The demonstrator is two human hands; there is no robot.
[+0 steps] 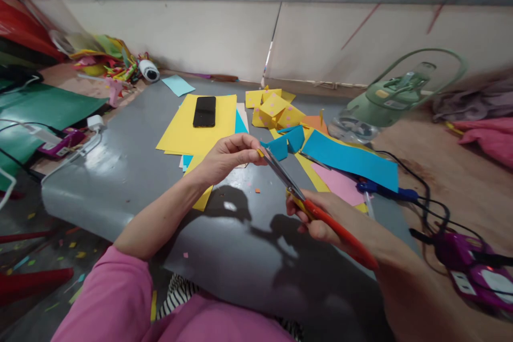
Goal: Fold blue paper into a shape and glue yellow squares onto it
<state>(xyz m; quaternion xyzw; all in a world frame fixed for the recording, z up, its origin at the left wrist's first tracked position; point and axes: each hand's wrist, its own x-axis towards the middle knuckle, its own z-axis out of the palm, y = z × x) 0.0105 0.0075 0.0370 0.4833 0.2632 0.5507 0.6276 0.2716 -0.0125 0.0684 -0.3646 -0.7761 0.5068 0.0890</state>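
My left hand [230,156] is closed in a pinch above the grey table. A small bit of yellow paper [261,153] shows at its fingertips; the rest of it is hidden. My right hand [332,206] is wrapped around red-handled scissors [339,230]. Their blades point up and left, with the tips right by the yellow bit and my left fingertips. Just behind the tips lies a folded blue paper strip [295,139]. Yellow sheets [176,136] lie beyond my left wrist, with a black phone [204,111] on top.
Folded yellow dotted paper [276,109] sits at the back, near a long blue strip [348,157] and pink paper [340,184]. A green-lidded bottle [385,99] stands back right. A blue glue gun [387,191] and its cable lie at right. The grey table [100,181] carries paper scraps.
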